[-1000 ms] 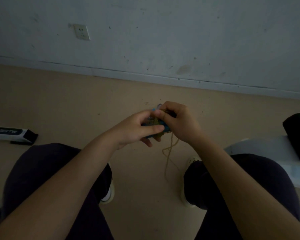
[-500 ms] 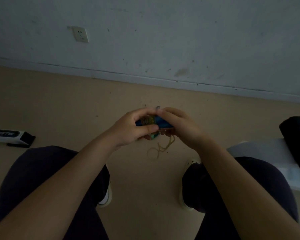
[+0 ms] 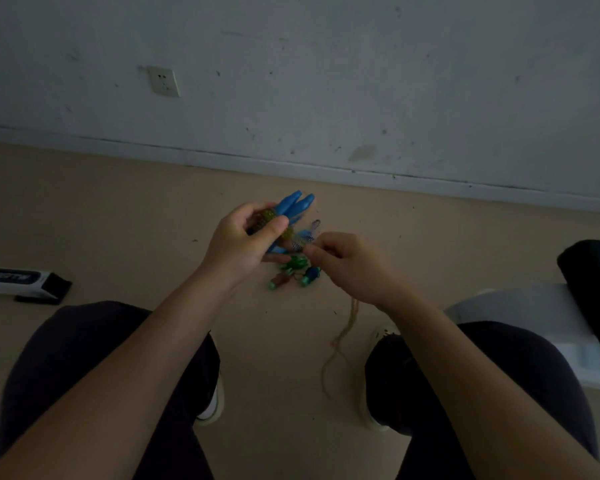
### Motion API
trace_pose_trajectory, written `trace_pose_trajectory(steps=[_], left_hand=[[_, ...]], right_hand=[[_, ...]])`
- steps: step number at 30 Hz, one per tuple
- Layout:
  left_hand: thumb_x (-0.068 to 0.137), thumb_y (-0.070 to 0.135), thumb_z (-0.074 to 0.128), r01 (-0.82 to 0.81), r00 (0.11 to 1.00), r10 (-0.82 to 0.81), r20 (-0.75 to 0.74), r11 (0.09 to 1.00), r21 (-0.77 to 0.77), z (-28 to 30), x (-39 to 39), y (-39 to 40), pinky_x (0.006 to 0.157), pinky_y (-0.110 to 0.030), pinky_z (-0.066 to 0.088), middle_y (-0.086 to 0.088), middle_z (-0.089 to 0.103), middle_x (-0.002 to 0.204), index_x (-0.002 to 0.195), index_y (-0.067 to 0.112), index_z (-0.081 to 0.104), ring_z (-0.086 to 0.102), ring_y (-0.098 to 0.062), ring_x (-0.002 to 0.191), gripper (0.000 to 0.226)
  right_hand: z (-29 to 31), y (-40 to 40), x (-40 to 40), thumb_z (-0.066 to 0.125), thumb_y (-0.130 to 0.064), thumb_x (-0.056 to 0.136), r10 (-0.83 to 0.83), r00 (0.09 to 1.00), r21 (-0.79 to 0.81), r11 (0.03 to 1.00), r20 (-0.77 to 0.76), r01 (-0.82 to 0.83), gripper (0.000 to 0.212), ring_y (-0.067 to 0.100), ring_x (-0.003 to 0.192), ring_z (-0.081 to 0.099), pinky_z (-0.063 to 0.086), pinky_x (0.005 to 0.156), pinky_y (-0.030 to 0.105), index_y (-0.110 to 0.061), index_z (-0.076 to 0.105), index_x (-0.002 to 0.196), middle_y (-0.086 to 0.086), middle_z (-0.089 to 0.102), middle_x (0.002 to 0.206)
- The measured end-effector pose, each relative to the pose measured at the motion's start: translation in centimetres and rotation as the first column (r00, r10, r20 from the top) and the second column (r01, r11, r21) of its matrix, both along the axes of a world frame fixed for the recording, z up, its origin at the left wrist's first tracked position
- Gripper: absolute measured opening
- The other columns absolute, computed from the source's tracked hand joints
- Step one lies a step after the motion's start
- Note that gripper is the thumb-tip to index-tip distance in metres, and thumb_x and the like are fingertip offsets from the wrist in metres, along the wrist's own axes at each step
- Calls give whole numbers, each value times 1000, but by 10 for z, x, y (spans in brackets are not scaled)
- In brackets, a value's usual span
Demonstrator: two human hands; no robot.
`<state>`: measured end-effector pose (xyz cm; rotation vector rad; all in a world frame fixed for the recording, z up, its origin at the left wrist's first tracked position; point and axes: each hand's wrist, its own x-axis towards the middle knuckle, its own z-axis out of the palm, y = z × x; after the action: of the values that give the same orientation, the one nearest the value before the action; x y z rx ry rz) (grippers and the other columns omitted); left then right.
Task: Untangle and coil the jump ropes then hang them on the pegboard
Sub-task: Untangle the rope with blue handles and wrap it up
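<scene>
My left hand (image 3: 241, 242) grips a jump rope bundle: two blue handles (image 3: 297, 204) side by side, pointing up and away, with yellowish cord (image 3: 269, 216) wound around their middle. My right hand (image 3: 347, 263) is pinched on the loose end of that cord, just right of the bundle. A tan cord tail (image 3: 340, 341) hangs from under the right hand and curls down between my knees. Small green and blue beaded pieces (image 3: 293, 270) dangle below the bundle, between the two hands. No pegboard is in view.
I sit with dark-trousered knees at both lower sides and white shoes (image 3: 212, 405) on a beige floor. A black-and-white box (image 3: 21, 280) lies at the left. A dark object (image 3: 593, 275) on white sheeting (image 3: 520, 313) sits at the right. The wall carries a socket (image 3: 163, 81).
The hands have drawn apart. The left hand has tilted the blue handles up into view, and the right hand has pulled the cord end out to the right, so the tail hangs longer.
</scene>
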<state>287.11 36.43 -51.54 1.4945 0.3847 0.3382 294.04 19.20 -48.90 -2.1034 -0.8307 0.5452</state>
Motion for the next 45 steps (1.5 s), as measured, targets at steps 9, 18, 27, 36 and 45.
trace_pose_trajectory(steps=[9, 18, 27, 36, 45], left_hand=[[86, 18, 77, 351, 906, -313, -283, 932, 91, -2, -1, 8, 59, -34, 61, -2, 75, 93, 119, 19, 69, 74, -24, 75, 34], [85, 15, 79, 632, 740, -563, -368, 770, 92, 6, -9, 4, 61, -28, 56, 0, 77, 98, 114, 23, 68, 75, -22, 87, 32], [81, 22, 83, 518, 841, -461, -283, 836, 178, 1, -11, -4, 56, -27, 52, 3, 75, 95, 101, 30, 66, 72, -9, 76, 28], [82, 27, 81, 257, 964, -238, -117, 944, 205, 4, -10, -6, 64, -29, 54, 8, 74, 97, 109, 36, 73, 69, -10, 82, 30], [86, 34, 78, 39, 989, -6, -147, 974, 224, -2, -7, 1, 47, -34, 56, -2, 67, 108, 101, 29, 58, 73, -14, 78, 25]], right_hand=[[0, -9, 9, 66, -17, 92, 77, 934, 34, 995, 350, -95, 14, 4, 61, 43, 40, 63, 32, -11, 62, 80, -6, 51, 70], [-9, -8, 9, 82, -26, 76, 67, 959, 87, 992, 276, -95, 28, 5, 58, 42, 36, 55, 21, -21, 54, 71, -6, 49, 67], [-13, -2, 12, 83, -23, 75, -18, 997, 228, 974, 70, 2, 44, 0, 51, 35, 33, 51, 15, -17, 40, 79, -5, 37, 67], [-9, -9, 11, 59, -54, 91, 39, 937, 214, 976, -348, 39, 38, 11, 62, 59, 47, 55, 25, -18, 65, 103, 4, 60, 82], [-8, -1, -1, 48, -19, 102, 55, 980, -10, 998, -189, -58, 17, -8, 47, 50, 35, 48, 6, -15, 63, 94, -24, 56, 50]])
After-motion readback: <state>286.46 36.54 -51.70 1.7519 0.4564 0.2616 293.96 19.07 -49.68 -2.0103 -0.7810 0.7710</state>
